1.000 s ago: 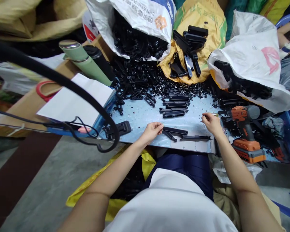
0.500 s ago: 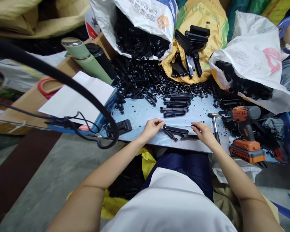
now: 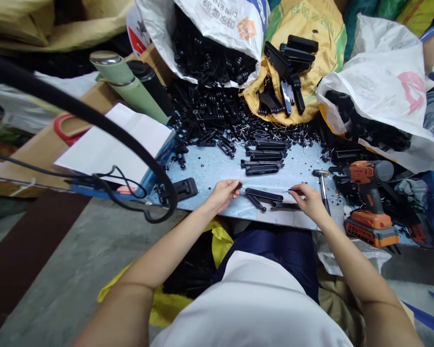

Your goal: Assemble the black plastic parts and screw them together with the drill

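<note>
My left hand (image 3: pixel 224 195) is closed in a pinch on a small black-headed screw (image 3: pixel 240 185), its short silver shaft pointing right. Just right of it on the table lies a black folding arm (image 3: pixel 264 194), one leg angled out below. My right hand (image 3: pixel 308 201) is pinched on a thin metal pin (image 3: pixel 286 192), which points left past the arm's right end. Under that pin lies another black slotted part (image 3: pixel 285 206). Farther back, several similar black arms (image 3: pixel 265 156) rest in a stack of rows.
A hammer (image 3: pixel 321 185) and an orange cordless drill (image 3: pixel 371 193) stand to the right. Bags of black parts (image 3: pixel 251 67) line the back, with loose screws (image 3: pixel 256 130) before them. At left are a black bracket (image 3: pixel 184 189), white paper (image 3: pixel 115 140), a green flask (image 3: pixel 130 86) and a looping cable (image 3: pixel 130 144).
My left hand has drawn slightly left, away from the arm's end, and the black-headed screw now shows in its fingers. The right hand has shifted a little to the right with the pin.
</note>
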Tool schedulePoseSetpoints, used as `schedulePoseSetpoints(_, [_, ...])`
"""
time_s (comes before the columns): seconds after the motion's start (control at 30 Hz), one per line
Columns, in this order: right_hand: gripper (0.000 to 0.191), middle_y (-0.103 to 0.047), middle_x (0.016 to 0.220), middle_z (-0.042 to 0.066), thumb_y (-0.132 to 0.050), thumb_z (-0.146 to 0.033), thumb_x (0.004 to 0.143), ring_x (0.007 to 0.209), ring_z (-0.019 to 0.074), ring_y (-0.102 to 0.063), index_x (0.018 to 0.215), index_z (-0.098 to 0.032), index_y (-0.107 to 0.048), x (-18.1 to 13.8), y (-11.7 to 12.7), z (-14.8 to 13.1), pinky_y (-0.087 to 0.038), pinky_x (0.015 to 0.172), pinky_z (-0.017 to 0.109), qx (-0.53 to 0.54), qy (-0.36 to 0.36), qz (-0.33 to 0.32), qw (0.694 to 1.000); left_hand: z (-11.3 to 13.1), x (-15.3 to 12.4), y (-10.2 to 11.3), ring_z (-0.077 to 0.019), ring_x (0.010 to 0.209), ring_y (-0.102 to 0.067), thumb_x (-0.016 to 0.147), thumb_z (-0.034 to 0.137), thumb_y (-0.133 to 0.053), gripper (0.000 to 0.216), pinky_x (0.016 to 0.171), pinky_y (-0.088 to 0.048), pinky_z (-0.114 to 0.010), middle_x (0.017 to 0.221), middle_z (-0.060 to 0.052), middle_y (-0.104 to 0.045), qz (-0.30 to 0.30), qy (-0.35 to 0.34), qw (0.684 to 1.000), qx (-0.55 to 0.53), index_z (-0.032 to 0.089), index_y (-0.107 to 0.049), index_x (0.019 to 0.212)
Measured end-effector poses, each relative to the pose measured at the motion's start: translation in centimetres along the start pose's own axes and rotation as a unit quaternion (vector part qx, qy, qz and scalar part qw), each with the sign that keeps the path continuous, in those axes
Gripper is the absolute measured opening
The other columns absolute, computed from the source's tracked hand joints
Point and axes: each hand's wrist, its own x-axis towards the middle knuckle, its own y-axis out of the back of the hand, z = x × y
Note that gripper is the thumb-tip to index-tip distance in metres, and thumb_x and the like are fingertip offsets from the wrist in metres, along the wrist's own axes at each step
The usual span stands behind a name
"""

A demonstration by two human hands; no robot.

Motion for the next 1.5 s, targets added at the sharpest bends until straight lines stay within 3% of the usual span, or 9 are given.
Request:
schedulePoseSetpoints(0.13, [0.024, -0.065, 0.071, 0.005, -0.047, -0.038, 0.084, 0.064, 0.0155, -0.061, 0.078, -0.019, -0.061, 0.2, -0.2, -0.2, -0.049, 0.058, 0.028, 0.003, 0.006, -0.006, 1.000, -0.1, -0.2, -0.5, -0.0054, 0.044, -0.042, 0.056, 0.039, -0.077, 0.033, 0.042, -0.030, -0.018, 0.049, 0.003, -0.049, -0.016, 0.010, 1.000, 0.001, 0.012, -0.060, 0.065])
schedulePoseSetpoints(0.27, [0.021, -0.064, 0.069, 0.004, -0.048, -0.035, 0.084, 0.062, 0.0144, -0.060, 0.076, -0.019, -0.060, 0.3, -0.2, -0.4, -0.049, 0.055, 0.026, 0.009, 0.013, 0.000, 1.000, -0.6, -0.2, -1.0, -0.0070, 0.043, -0.040, 0.069, 0.036, -0.065, 0.023, 0.045, -0.033, -0.020, 0.046, 0.004, -0.046, 0.005, -0.045, 0.990, 0.132, 0.013, -0.062, 0.069])
schedulePoseSetpoints(0.5, [0.016, -0.064, 0.069, 0.004, -0.050, -0.027, 0.083, 0.061, 0.0126, -0.059, 0.074, -0.018, -0.060, 0.2, 0.0, -0.4, -0.047, 0.053, 0.023, 0.009, 0.067, -0.013, 0.998, -0.5, -0.2, -1.3, -0.0116, 0.063, -0.052, 0.073, 0.024, -0.059, 0.018, 0.067, -0.045, -0.026, 0.080, -0.002, -0.058, 0.062, -0.187, 0.897, 0.395, 0.016, -0.065, 0.087])
schedulePoseSetpoints(0.87, [0.020, -0.062, 0.075, 0.006, -0.045, -0.018, 0.086, 0.064, 0.0128, -0.058, 0.076, -0.016, -0.063, 1.2, -0.6, -0.9, -0.045, 0.059, 0.023, -0.158, 0.139, -0.143, 0.967, -0.4, 0.6, -0.8, -0.0132, 0.068, -0.055, 0.076, 0.033, -0.055, 0.025, 0.062, -0.044, -0.024, 0.083, -0.003, -0.063, -0.004, -0.159, 0.913, 0.376, 0.015, -0.066, 0.090])
schedulePoseSetpoints(1.07, [0.029, -0.063, 0.095, 0.010, -0.038, -0.030, 0.092, 0.085, 0.0167, -0.060, 0.106, -0.019, -0.061, -0.9, -1.7, 1.3, -0.050, 0.073, 0.029, -0.114, 0.182, -0.056, 0.975, -2.2, -0.4, 0.1, -0.0161, 0.073, -0.058, 0.084, 0.033, -0.044, 0.029, 0.065, -0.046, -0.028, 0.084, -0.006, -0.063, 0.041, -0.200, 0.896, 0.394, 0.013, -0.058, 0.101])
schedulePoseSetpoints(1.17, [0.036, -0.063, 0.096, 0.010, -0.042, -0.036, 0.090, 0.086, 0.0180, -0.059, 0.121, -0.021, -0.053, -2.2, -2.3, 3.1, -0.051, 0.073, 0.032, -0.096, 0.200, -0.051, 0.974, -3.7, -2.0, -1.0, -0.0197, 0.083, -0.058, 0.088, 0.034, -0.039, 0.027, 0.074, -0.045, -0.034, 0.087, -0.009, -0.063, 0.070, -0.339, 0.814, 0.467, 0.015, -0.057, 0.097])
schedulePoseSetpoints(1.27, [0.041, -0.064, 0.086, 0.008, -0.043, -0.036, 0.090, 0.078, 0.0180, -0.059, 0.127, -0.021, -0.049, -3.2, -3.4, 4.2, -0.051, 0.067, 0.031, -0.102, 0.202, -0.038, 0.973, -4.5, -2.3, -4.0, -0.0249, 0.098, -0.054, 0.086, 0.037, -0.046, 0.027, 0.085, -0.039, -0.039, 0.098, -0.012, -0.062, -0.031, -0.442, 0.677, 0.587, 0.015, -0.057, 0.098])
schedulePoseSetpoints(1.37, [0.042, -0.064, 0.082, 0.007, -0.045, -0.035, 0.089, 0.074, 0.0180, -0.058, 0.128, -0.021, -0.047, -3.7, -4.1, 4.6, -0.049, 0.063, 0.031, -0.121, 0.190, 0.000, 0.974, -4.2, -1.0, -6.7, -0.0281, 0.098, -0.054, 0.081, 0.046, -0.054, 0.043, 0.083, -0.038, -0.040, 0.100, -0.016, -0.061, -0.109, -0.396, 0.598, 0.688, 0.010, -0.055, 0.105])
schedulePoseSetpoints(1.5, [0.041, -0.062, 0.081, 0.007, -0.044, -0.035, 0.090, 0.074, 0.0169, -0.057, 0.128, -0.021, -0.047, -3.1, -3.7, 5.0, -0.049, 0.062, 0.029, -0.107, 0.236, -0.028, 0.965, -3.5, 0.5, -7.4, -0.0264, 0.094, -0.054, 0.077, 0.053, -0.057, 0.050, 0.079, -0.037, -0.036, 0.097, -0.014, -0.061, -0.178, -0.354, 0.563, 0.726, 0.010, -0.054, 0.104])
